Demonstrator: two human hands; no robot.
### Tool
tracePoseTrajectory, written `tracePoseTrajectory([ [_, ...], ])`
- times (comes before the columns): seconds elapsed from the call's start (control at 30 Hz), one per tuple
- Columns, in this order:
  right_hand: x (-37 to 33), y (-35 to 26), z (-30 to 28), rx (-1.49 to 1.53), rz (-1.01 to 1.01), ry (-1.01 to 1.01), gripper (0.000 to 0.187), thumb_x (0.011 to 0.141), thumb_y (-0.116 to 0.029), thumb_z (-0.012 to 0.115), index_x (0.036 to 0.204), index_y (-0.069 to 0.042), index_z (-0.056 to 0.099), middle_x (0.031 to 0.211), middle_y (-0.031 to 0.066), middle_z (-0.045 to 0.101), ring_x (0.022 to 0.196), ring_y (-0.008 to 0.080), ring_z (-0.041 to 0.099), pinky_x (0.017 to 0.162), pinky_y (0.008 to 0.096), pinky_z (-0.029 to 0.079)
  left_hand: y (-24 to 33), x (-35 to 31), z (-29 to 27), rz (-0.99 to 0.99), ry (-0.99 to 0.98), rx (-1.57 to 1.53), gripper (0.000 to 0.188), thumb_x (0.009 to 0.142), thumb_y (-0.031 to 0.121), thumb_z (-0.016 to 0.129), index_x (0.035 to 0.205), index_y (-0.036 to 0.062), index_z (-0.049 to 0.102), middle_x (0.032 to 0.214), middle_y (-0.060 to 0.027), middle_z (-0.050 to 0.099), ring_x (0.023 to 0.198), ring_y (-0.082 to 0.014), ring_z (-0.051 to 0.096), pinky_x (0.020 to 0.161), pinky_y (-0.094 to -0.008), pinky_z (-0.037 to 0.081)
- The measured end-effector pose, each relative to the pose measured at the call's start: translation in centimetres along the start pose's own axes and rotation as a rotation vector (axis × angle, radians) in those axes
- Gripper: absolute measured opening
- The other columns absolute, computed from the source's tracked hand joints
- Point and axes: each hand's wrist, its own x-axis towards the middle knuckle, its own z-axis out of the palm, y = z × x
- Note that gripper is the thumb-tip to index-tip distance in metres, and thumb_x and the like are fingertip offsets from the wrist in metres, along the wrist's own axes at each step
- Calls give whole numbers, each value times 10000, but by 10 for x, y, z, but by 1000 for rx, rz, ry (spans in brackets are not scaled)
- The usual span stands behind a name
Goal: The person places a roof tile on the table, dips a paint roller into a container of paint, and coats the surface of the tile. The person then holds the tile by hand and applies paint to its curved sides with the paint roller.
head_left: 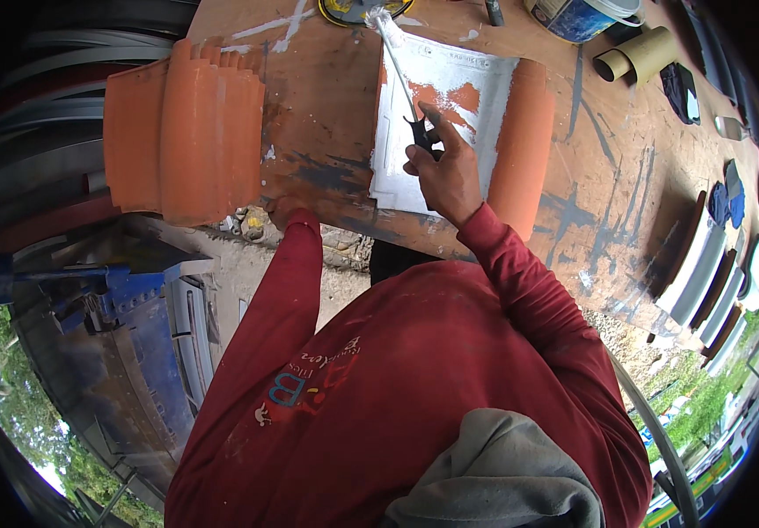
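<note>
My right hand [448,167] grips the black handle of a small paint roller [399,75] over a roof tile. The roller's thin rod runs up and away, and its white-coated head lies at the tile's far left corner. White paint covers most of the roof tile [507,145]; orange patches show in its middle, and its raised right side is bare orange. At the table's near edge, left of this tile, rests my left hand [287,211], dark and partly hidden, its fingers unclear. Farther left stands a stack of orange roof tiles [212,132].
The paint-stained wooden table [604,189] carries a yellow-rimmed paint container [348,11] at the far edge. A blue-and-white bucket [573,19] and a cardboard tube [639,57] stand at the far right. Several grey and brown tiles [705,273] line the right edge.
</note>
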Motion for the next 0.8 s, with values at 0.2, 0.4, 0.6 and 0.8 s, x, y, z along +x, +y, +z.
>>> tracePoseTrajectory([
  [0.2,-75,-17,23,163,143,-261,516,895,79,617,1377,-37,474,881,168,637,697,221,722,588,342,570,-28,32,11,292,134,626,488,1023,347,367,1234,-20,609,1282,-209,658,1114,-432,672,988,-509,544],
  [0.4,-55,-7,19,293,187,-197,479,918,84,592,1370,-13,467,936,131,604,728,205,718,593,327,575,7,-17,-5,-66,58,-130,529,1038,363,322,1190,-25,647,1262,-221,669,1122,-418,672,973,-512,549],
  [0.6,20,-13,7,377,182,-241,457,932,62,588,1362,8,442,979,133,578,716,231,729,589,306,591,-16,17,13,-9,101,-130,575,1049,381,282,1175,-24,669,1255,-229,673,1142,-405,667,980,-514,540],
  [0.8,-55,-16,-74,31,388,-521,465,929,46,603,1376,-55,524,899,72,598,728,161,705,618,319,581,25,-38,-22,-196,18,-284,578,1045,401,308,1193,-36,657,1281,-231,661,1165,-395,658,981,-523,534],
])
